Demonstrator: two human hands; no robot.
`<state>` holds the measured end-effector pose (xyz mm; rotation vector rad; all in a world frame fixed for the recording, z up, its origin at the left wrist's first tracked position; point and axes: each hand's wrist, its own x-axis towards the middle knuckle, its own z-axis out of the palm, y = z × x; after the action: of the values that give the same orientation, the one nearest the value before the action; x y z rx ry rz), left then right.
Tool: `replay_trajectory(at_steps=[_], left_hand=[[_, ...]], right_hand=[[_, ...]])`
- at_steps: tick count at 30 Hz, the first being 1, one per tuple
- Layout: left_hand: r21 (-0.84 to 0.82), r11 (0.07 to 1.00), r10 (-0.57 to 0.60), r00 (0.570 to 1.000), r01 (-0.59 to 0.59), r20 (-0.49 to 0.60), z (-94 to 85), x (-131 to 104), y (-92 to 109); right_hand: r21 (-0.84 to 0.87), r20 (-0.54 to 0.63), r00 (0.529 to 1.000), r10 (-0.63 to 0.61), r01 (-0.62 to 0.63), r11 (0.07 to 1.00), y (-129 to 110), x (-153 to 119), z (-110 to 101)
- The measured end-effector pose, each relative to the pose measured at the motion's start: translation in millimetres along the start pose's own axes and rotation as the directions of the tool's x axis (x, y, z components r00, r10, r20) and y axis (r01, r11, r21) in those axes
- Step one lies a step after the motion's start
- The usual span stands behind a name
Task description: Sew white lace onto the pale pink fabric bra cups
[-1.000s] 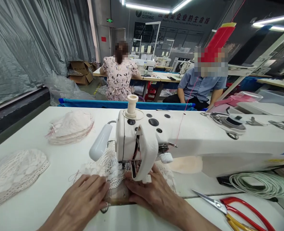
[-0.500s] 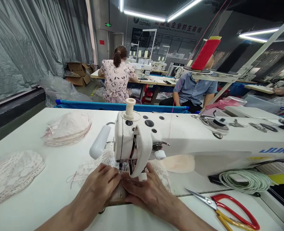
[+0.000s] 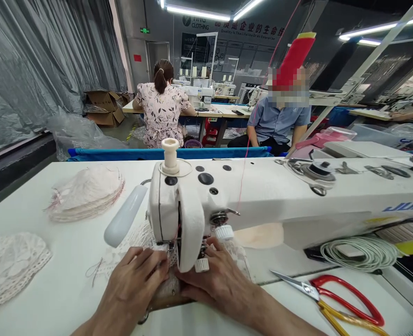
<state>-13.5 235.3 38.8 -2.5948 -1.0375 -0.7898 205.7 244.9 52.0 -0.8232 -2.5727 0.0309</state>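
Observation:
A piece of white lace fabric lies under the head of a white sewing machine. My left hand is closed on the lace just left of the needle area, its fingers bent and its thumb tucked in. On the other side, my right hand holds the lace with curled fingers, partly hidden behind the machine head. Loose thread ends trail from the lace at the left. The needle and presser foot are mostly covered by the machine head and my fingers.
Stacked lace cups and another lace piece lie on the left. Red-and-yellow-handled scissors and coiled pale cord lie right. A red thread cone stands above. Two people sit beyond the blue cloth.
The view has shifted, so the machine head appears further left and larger. My left hand has drawn slightly apart from the right one, and both stay on the lace.

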Motion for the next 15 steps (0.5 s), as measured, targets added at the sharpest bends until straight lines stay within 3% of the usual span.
replay_trajectory(at_steps=[3, 9, 15], left_hand=[[-0.031, 1.000, -0.003, 1.000, 0.004, 0.031, -1.9, 2.4, 0.1], [0.031, 0.995, 0.096, 0.995, -0.095, -0.021, -5.1, 5.5, 0.0], [0.063, 0.995, 0.075, 0.997, -0.073, -0.023, -7.9, 2.4, 2.7]], right_hand=[[0.001, -0.001, 1.000, 0.019, -0.019, 1.000, -0.2, -0.4, 0.3], [0.011, -0.021, 0.999, 0.044, -0.044, 0.999, -0.9, 0.8, -2.4], [0.007, -0.045, 0.998, 0.046, -0.046, 0.999, -1.5, 1.4, -0.4]])
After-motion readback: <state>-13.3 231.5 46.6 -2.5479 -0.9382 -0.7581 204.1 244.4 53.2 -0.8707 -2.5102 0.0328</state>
